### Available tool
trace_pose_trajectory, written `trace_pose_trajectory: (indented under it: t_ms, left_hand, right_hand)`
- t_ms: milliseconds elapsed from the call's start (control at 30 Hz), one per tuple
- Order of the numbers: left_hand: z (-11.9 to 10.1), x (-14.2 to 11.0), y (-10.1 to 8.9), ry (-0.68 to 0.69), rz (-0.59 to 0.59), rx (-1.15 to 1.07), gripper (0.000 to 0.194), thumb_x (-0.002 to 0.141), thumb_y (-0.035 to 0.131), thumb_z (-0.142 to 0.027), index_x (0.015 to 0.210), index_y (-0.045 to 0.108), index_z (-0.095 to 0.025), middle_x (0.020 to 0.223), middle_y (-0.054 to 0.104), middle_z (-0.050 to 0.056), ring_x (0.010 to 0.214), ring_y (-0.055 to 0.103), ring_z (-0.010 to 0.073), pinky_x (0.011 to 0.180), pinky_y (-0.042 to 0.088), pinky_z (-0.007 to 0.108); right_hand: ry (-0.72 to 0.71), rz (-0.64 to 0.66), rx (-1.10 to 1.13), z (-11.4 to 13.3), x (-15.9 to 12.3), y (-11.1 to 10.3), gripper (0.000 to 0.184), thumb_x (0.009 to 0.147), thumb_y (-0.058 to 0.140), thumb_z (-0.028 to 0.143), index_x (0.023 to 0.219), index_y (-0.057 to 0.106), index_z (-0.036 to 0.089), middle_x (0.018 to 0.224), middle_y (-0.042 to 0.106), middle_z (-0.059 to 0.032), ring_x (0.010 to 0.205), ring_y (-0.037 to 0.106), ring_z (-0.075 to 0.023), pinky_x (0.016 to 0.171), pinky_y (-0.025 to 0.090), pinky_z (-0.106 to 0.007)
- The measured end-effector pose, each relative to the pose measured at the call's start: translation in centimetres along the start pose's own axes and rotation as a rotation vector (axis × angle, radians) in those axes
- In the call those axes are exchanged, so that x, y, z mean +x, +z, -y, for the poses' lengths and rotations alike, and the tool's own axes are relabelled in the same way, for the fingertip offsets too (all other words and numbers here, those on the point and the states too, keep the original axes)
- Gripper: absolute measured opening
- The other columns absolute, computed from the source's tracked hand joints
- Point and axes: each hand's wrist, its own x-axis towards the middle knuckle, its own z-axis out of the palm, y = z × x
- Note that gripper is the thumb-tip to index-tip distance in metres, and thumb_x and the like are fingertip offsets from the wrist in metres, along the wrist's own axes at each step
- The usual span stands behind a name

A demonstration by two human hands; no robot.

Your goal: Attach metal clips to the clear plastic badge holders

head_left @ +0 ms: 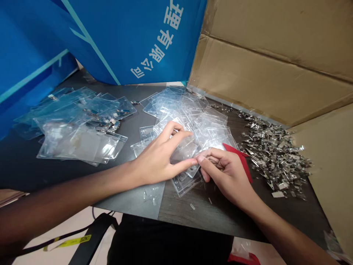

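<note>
1. Badge holders (190, 121): clear plastic, light, stiff, slippery; take by the edges. Heaped at twelve o'clock.
2. Left hand (160, 156): fingers spread, resting on the holders, not clenched.
3. Right hand (226, 175): thumb and forefinger pinching a small item (212, 159), type unclear.
4. Metal clips (275, 154) at three o'clock on dark table (220, 217); cardboard (264, 48) at one o'clock, blue banner (124, 40) at eleven.

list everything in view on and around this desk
clear plastic badge holders: dozens, transparent, heaped mid-table
second holder pile: dozens, transparent, left of table
metal badge clips: too many to count, silver, heaped at right
red strip: one, red, beside right hand
printed banner: one, blue, behind table
cardboard flaps: two, brown, back and right
table: one, dark, under everything
left hand: one, bare, on the holders
right hand: one, bare, fingers at the holders
</note>
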Motion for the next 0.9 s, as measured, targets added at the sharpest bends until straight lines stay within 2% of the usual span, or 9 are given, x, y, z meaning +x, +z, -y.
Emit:
trace_pose_trajectory:
  t_ms: [100,267,400,500,567,667,767,900]
  left_hand:
    - [-0.3,-0.1,0.1,-0.025,0.08,-0.033,0.056,0.102,0.072,-0.05,0.148,0.062,-0.021,0.14,0.057,0.015,0.126,0.066,0.0315,0.108,0.06,0.047]
    - [-0.3,-0.1,0.1,-0.103,0.123,-0.136,0.051,0.101,0.072,-0.043,0.147,0.063,-0.025,0.142,0.059,0.011,0.105,0.071,0.024,0.092,0.064,0.042]
    - [0.0,-0.2,0.4,-0.105,0.127,-0.228,0.053,0.1,0.072,-0.035,0.15,0.058,-0.026,0.142,0.06,0.012,0.116,0.072,0.0269,0.101,0.063,0.047]
    - [0.2,-0.4,0.7,-0.072,0.117,-0.275,0.059,0.099,0.07,-0.027,0.154,0.051,-0.027,0.148,0.057,0.013,0.125,0.069,0.0286,0.112,0.06,0.051]
    - [0.3,-0.6,0.9,-0.058,0.103,-0.298,0.066,0.096,0.068,-0.02,0.157,0.046,-0.029,0.151,0.055,0.013,0.129,0.067,0.0286,0.117,0.056,0.053]
    - [0.5,-0.6,0.8,-0.065,0.07,-0.344,0.072,0.091,0.065,-0.012,0.158,0.045,-0.03,0.153,0.055,0.013,0.132,0.066,0.0288,0.121,0.052,0.054]
    - [0.6,-0.4,0.6,-0.111,0.045,-0.427,0.07,0.089,0.063,-0.01,0.155,0.047,-0.028,0.148,0.058,0.013,0.134,0.066,0.0298,0.116,0.055,0.052]
    - [0.4,-0.2,0.3,-0.14,0.021,-0.509,0.064,0.089,0.062,-0.009,0.15,0.05,-0.025,0.142,0.061,0.011,0.132,0.066,0.0277,0.114,0.057,0.048]
  right_hand:
    - [-0.053,0.0,-0.07,-0.3,-0.2,0.1,0.026,0.107,0.067,0.037,0.091,0.079,0.019,0.062,0.062,0.0039,0.057,0.055,-0.0118,0.058,0.043,-0.026]
    - [-0.133,0.003,-0.221,-1.0,-0.2,-0.1,0.024,0.107,0.067,0.033,0.102,0.086,0.02,0.07,0.07,0.0011,0.062,0.059,-0.0142,0.062,0.047,-0.029]
    - [-0.227,0.025,-0.332,-1.1,-0.2,0.0,0.025,0.107,0.066,0.029,0.101,0.086,0.018,0.075,0.074,-0.0016,0.063,0.063,-0.0157,0.064,0.048,-0.032]
    - [-0.282,0.042,-0.376,-1.2,-0.1,0.1,0.027,0.108,0.063,0.028,0.098,0.085,0.017,0.071,0.07,-0.0015,0.063,0.062,-0.0165,0.066,0.049,-0.034]
    - [-0.271,0.054,-0.369,-1.1,0.0,0.2,0.025,0.108,0.063,0.028,0.1,0.085,0.019,0.069,0.067,0.0003,0.06,0.059,-0.0161,0.067,0.048,-0.034]
    - [-0.191,0.084,-0.322,-0.8,-0.1,0.2,0.022,0.105,0.065,0.027,0.119,0.081,0.021,0.071,0.063,0.0031,0.059,0.052,-0.015,0.065,0.046,-0.033]
    - [-0.131,0.122,-0.246,-0.7,-0.2,-0.1,0.031,0.107,0.06,0.026,0.135,0.072,0.023,0.087,0.067,0.0009,0.069,0.055,-0.0153,0.068,0.048,-0.032]
    - [-0.092,0.126,-0.157,-1.3,-0.3,-0.3,0.031,0.116,0.046,0.027,0.142,0.063,0.026,0.101,0.07,-0.0006,0.077,0.058,-0.0151,0.073,0.048,-0.032]
